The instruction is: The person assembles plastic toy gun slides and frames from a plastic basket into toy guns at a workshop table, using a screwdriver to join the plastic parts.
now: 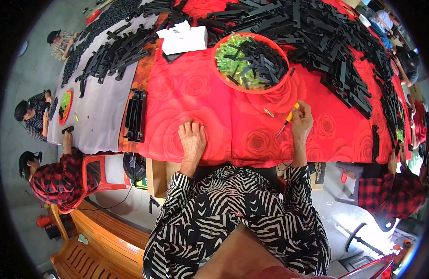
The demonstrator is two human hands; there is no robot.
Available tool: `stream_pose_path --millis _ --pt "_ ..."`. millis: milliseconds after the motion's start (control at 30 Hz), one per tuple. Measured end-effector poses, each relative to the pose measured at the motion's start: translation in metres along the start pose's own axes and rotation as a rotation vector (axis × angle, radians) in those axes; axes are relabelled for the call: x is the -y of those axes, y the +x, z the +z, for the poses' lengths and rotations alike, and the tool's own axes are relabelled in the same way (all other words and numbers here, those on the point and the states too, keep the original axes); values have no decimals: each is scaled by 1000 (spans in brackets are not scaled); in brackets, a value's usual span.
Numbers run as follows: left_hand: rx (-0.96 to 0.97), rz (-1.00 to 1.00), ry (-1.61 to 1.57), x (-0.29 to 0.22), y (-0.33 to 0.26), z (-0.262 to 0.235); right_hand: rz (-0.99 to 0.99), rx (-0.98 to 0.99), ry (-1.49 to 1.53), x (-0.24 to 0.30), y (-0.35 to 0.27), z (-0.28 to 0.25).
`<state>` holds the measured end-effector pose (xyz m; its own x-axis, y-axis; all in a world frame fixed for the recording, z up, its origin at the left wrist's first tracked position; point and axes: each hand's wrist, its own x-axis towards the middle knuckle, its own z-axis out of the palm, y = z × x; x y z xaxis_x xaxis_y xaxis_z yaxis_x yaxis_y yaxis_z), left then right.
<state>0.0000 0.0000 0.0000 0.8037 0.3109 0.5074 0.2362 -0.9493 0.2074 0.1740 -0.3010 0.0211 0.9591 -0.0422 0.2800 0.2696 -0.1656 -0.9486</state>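
Right hand (303,122): fingers pinching screwdriver (289,116); tip may snag cloth (214,104) if dipped. Left hand (192,140): empty, fingers slightly spread, resting on cloth.

Red rose-print tablecloth (214,125): heaped black parts (333,42), round red basin (246,90), small yellowish pieces (269,112).

The screwdriver (288,118) is yellow-handled, the tablecloth (219,121) rose-patterned red.
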Motion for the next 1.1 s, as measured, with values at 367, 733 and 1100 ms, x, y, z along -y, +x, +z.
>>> stream_pose_path --millis 367,733,1100 --pt "281 66 -73 -3 54 -30 21 -203 -289 -35 0 9" --pt "18 407 -130 -62 186 16 -18 -159 -252 -43 0 9" --pt "-137 378 -140 -61 232 38 -60 -176 -329 -41 5 15"
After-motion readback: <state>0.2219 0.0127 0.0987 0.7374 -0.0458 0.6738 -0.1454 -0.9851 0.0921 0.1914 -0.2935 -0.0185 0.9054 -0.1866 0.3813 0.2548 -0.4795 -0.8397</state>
